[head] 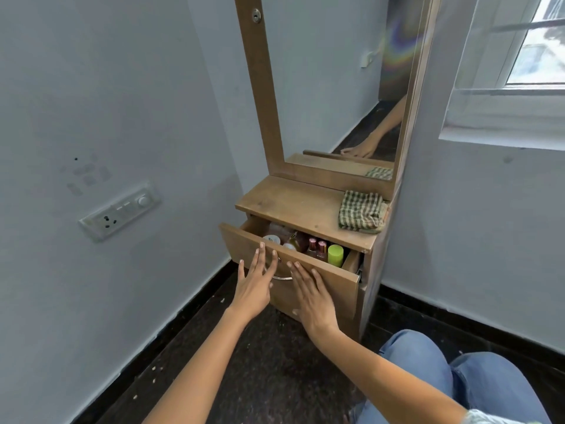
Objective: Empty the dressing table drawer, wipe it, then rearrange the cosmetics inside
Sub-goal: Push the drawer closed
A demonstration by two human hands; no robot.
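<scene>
cloth (362, 212): green and cream check
drawer (324, 270): brown wood
tube (335, 255): lime green
floor (275, 362): black, speckled
trousers (428, 362): blue denim
wall (91, 87): pale grey

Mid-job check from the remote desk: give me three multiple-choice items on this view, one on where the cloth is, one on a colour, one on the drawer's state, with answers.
1. Where does the checked cloth lie?
A. On the dressing table top, at its right end
B. Inside the drawer
C. On the floor

2. What colour is the cap of the container at the right end of the drawer?
A. Red
B. Lime green
C. Black

3. What state is the drawer in?
A. Shut
B. Pulled out and empty
C. Pulled partly out with cosmetics inside

Answers:
1 A: the cloth sits folded on the wooden top beside the mirror frame.
2 B: the lime green cap stands next to two pink-capped bottles.
3 C: bottles show over the drawer front, where the left hand and right hand rest with straight fingers.
</scene>
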